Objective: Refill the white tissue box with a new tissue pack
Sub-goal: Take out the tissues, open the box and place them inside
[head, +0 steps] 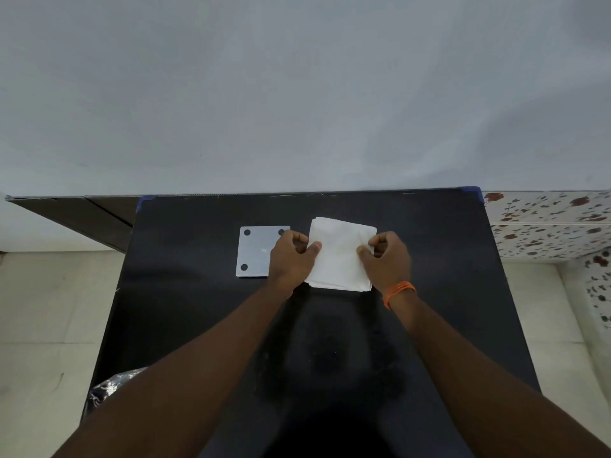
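Observation:
A white square stack of tissues (339, 256) lies on the black table (198, 309), toward the far side. My left hand (291, 257) grips the stack's left edge, thumb on top. My right hand (386, 259), with an orange band at the wrist, pinches the stack's right edge. To the left of the stack lies a flat white square plate (254, 252) with three visible dark round pads at its corners; my left hand covers its right side. Whether a box sits under the tissues is hidden.
The table's far edge meets a pale wall (297, 94). A dark low ledge (82, 219) runs at the back left. Floral-patterned tiles (549, 226) are at the right. A patterned cloth (109, 388) shows by the table's near left edge.

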